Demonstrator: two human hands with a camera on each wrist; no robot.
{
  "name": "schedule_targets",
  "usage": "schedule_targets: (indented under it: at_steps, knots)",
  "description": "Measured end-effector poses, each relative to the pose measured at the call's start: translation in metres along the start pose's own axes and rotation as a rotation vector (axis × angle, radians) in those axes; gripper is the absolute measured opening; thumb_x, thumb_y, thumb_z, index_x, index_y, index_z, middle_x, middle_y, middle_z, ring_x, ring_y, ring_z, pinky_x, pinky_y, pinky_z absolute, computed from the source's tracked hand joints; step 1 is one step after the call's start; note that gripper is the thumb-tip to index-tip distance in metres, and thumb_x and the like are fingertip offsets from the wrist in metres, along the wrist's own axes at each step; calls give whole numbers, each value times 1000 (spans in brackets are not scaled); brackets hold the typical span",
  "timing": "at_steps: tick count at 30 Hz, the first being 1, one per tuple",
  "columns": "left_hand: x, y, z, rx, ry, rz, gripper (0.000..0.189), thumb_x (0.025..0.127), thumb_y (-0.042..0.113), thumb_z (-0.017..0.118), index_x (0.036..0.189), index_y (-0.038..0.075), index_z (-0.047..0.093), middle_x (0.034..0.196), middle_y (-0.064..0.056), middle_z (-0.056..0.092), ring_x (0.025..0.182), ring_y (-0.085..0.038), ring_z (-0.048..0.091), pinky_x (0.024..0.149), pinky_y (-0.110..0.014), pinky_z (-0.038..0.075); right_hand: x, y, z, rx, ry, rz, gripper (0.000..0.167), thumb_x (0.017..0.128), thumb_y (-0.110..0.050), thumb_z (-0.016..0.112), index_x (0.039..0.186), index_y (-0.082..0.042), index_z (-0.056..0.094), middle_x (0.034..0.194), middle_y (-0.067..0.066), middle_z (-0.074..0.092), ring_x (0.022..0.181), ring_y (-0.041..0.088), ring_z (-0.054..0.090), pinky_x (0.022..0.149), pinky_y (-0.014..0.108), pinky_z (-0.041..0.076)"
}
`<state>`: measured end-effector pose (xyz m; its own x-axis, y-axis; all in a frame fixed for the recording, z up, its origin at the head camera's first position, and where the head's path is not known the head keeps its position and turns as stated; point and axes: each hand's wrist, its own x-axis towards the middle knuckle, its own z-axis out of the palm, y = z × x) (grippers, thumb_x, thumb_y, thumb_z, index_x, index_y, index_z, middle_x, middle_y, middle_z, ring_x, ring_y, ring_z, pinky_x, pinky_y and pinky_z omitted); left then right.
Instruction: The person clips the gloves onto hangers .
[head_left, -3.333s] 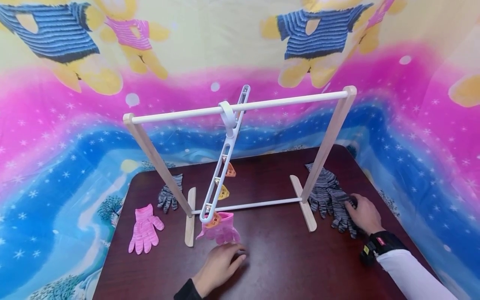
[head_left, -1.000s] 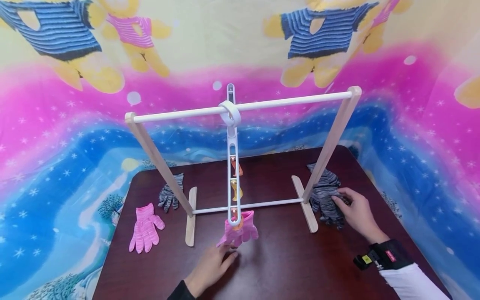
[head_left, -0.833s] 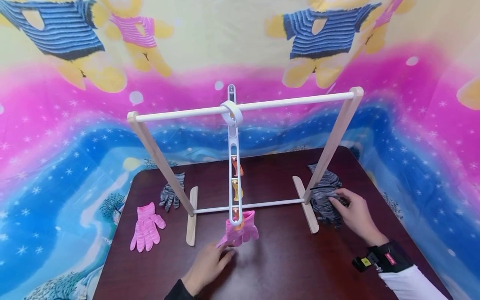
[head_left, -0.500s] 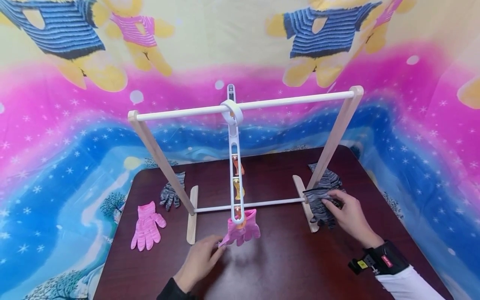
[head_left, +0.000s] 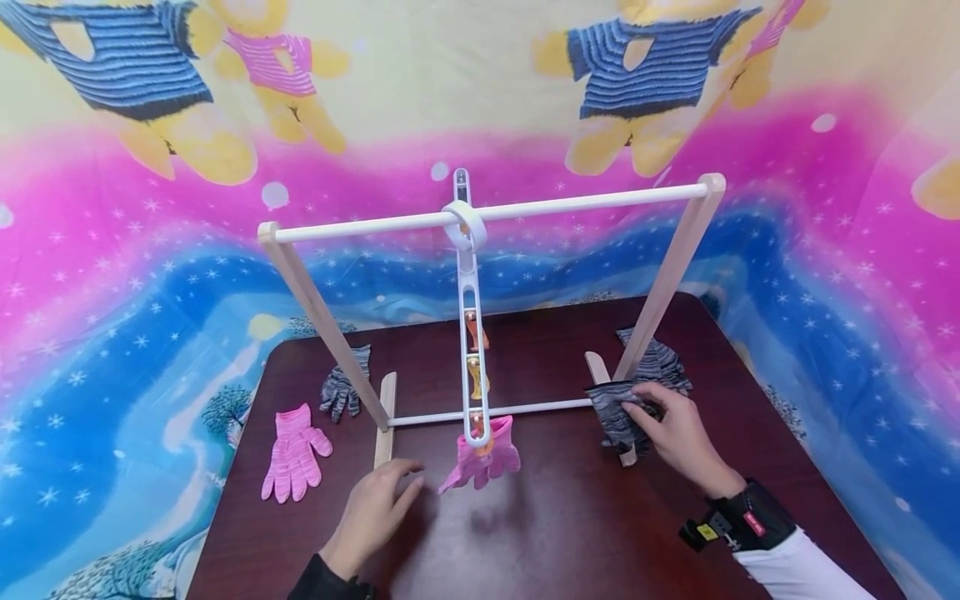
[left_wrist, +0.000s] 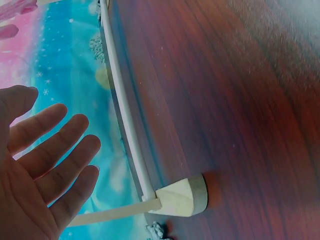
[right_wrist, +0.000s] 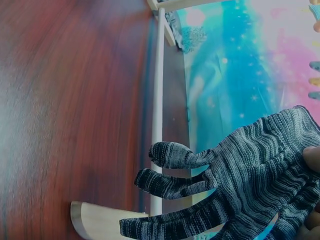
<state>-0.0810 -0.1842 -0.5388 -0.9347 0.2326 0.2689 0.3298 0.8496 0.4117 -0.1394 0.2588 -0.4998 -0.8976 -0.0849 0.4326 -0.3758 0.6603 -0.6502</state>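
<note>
Between thumb and fingers my right hand (head_left: 678, 429) pinches a grey-black knit glove (right_wrist: 250, 170) near its cuff, lifted off the table at the rack's right foot. In the right wrist view the glove's fingers dangle loose. My left hand (head_left: 375, 508), fingers relaxed and apart, holds nothing; it hovers left of a pink glove (head_left: 487, 458). That pink glove hangs from the front clip of a white clip hanger (head_left: 468, 292). An orange clip (head_left: 477, 332) and a yellow clip (head_left: 477, 379) farther back on the hanger hold nothing.
The hanger hooks over the white bar (head_left: 585, 202) of a wooden rack standing on the dark table (head_left: 540, 533). Another pink glove (head_left: 292, 458) and a grey glove (head_left: 347, 383) lie at left. One more grey glove (head_left: 660, 362) lies behind the right post. A patterned cloth surrounds the table.
My right hand picked the grey glove off the right-hand pile and carried it left. The hanger turned to point toward me. My left hand touched the hanging pink glove, then drew away left.
</note>
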Motion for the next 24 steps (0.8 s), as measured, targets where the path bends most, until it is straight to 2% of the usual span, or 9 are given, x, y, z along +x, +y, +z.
schedule_targets:
  at_steps: [6,14,19,24]
  knots:
    - [4,-2,-6,-2,23,6,17,89,18,77,105,15,75,99,3,75,93,-12,71,81,-36,57,3,-5,14,27,2,2,22,85,5,76,105,-3,71,95,13,75,83,-8,58,69,8,44]
    - [14,-6,-13,2,96,61,20,86,16,80,105,15,74,97,3,74,92,-15,71,80,-37,57,7,-14,25,67,-46,6,21,88,2,74,107,-4,71,99,11,74,88,-6,59,72,11,45]
    - [16,-9,-15,2,107,51,20,87,16,79,106,15,74,101,1,75,97,-18,72,83,-39,57,10,-16,30,60,-48,13,21,86,1,76,106,-4,71,99,11,75,89,-6,60,74,9,45]
    - [19,-9,-16,-6,90,45,20,88,17,78,108,14,74,102,0,75,99,-19,72,84,-40,57,12,-18,36,69,-51,19,22,85,1,76,106,-3,71,100,12,76,90,-7,59,75,8,45]
